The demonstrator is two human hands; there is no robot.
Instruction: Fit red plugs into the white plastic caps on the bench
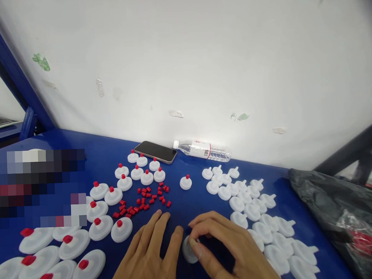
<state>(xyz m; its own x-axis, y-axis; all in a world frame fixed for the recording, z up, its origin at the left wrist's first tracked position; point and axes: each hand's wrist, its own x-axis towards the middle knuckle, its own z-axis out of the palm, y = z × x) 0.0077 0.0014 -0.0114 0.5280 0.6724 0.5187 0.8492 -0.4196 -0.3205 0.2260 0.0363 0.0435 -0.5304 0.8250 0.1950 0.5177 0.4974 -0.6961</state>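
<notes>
1. Blue table (186,155) set against a white wall fills the frame; a phone (156,152) and a clear bottle (203,150) lie at upper centre.
2. Left hand (147,254), lower centre: flat on the table, fingers spread, gripping nothing.
3. Right hand (226,248), lower centre-right: fingertips curled onto 1 white disc (189,250), pinning it to the table just beside the left hand.
4. Loose red plugs (144,202), centre: a scatter just above the left hand.
5. Capped discs (100,224), left half: white pieces with red plugs fitted.
6. Bare discs (262,218), right half: no red plugs.
7. Black bag (337,207), far right.
8. Handling note, as a judgement: steady the disc, stem upward, before pressing a plug; the left hand lies nearest the plugs.
</notes>
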